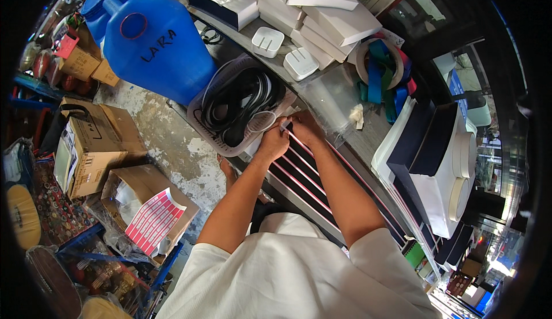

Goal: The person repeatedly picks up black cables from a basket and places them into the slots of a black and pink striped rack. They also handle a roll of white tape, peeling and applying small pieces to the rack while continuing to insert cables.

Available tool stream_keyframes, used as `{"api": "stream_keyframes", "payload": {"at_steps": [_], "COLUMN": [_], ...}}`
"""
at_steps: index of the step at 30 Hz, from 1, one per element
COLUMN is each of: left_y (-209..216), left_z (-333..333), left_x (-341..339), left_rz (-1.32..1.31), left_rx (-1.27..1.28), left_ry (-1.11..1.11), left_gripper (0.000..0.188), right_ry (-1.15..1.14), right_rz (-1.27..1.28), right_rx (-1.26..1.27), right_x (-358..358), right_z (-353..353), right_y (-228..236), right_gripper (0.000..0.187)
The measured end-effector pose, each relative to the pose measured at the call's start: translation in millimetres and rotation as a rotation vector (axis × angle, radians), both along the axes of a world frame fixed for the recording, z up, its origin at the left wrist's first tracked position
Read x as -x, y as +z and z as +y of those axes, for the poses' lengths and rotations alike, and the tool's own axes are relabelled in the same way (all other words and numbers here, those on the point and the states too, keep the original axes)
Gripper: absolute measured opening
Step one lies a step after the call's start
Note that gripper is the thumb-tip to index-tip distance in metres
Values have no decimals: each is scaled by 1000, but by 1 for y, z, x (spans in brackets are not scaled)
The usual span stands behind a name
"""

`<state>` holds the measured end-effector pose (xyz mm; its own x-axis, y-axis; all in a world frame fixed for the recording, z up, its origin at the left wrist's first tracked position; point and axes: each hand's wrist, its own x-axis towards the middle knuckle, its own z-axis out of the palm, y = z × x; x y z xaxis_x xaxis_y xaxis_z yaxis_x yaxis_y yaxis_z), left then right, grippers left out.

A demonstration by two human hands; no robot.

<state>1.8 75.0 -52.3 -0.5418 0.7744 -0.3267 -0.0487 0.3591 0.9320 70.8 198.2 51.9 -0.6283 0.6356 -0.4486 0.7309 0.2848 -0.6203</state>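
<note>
Both my hands were pinched on a small white piece at the counter's edge, left hand at 7 o'clock of it, right hand at 3. One slip could've dropped it beside the basket of black cables.

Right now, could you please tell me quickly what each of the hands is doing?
Left hand: closed, pinching a small white piece beside the basket of black cables.
Right hand: closed on the same white piece; exact grip cannot be told.
</note>
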Motion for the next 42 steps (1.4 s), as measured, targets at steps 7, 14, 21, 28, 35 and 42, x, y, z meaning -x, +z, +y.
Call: {"api": "stream_keyframes", "payload": {"at_steps": [7,14,21,28,35,42], "left_y": [56,97,95,93,90,94], "left_z": [-11,-56,-68,-65,-69,-67], "left_x": [9,0,-2,-7,-2,-2], "left_rz": [136,386,500,514,501,467], "left_rx": [124,389,421,446,450,496], "left_ry": [-100,-180,-238,-284,-298,-306], "left_gripper": [54,64,76,78,87,87], "right_ry": [-17,130,87,27,-20,-28], "right_rz": [51,52,-23,-23,-87,-67], "right_rx": [-162,-288,-306,-268,-209,-243], "right_x": [-2,-37,-27,-16,-20,-16], "right_z": [-4,-43,-49,-50,-46,-46], "right_y": [-16,-5,-1,0,4,-9], "right_gripper": [31,37,34,34,36,27]}}
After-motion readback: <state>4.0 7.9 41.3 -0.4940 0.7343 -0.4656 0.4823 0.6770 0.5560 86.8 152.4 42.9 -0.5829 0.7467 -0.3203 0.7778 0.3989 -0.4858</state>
